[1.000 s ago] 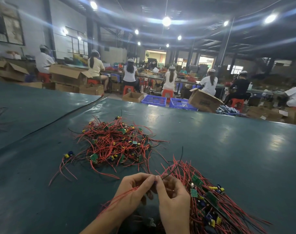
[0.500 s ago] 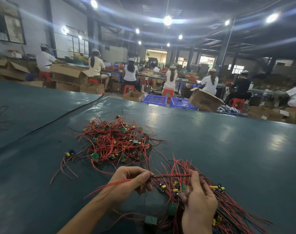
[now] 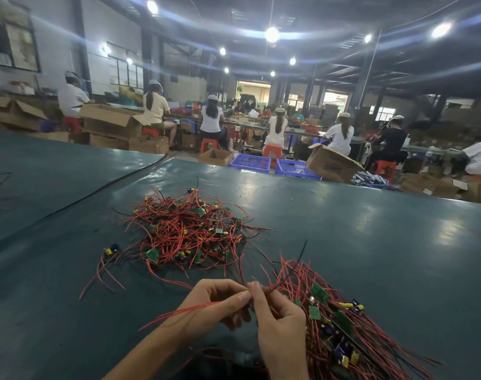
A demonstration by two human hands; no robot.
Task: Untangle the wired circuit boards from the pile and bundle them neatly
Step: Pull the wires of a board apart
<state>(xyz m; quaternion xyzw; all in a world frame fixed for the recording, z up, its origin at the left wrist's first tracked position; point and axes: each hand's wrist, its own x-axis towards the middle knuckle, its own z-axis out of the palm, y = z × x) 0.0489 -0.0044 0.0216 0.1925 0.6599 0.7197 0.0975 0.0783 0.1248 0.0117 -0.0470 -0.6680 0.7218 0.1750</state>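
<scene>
A tangled pile [image 3: 191, 231] of red-wired green circuit boards lies mid-table. A sorted bundle [image 3: 332, 319] of the same boards, wires roughly aligned, lies at the near right. My left hand [image 3: 214, 305] pinches a few red wires [image 3: 179, 312] that trail out to the left over my wrist. My right hand [image 3: 277, 322] meets it fingertip to fingertip, pinching the same wires beside the bundle. One stray board [image 3: 110, 249] with red leads sits left of the pile.
The dark green table mat [image 3: 371, 256] stretches far to the right and back. A seam and a second mat [image 3: 42, 171] lie at the left. Beyond the far edge stand blue crates [image 3: 250, 161], cardboard boxes [image 3: 329, 163] and seated workers.
My right hand has come back up from the bundle to meet my left hand at the fingertips. The left hand still holds the red wires.
</scene>
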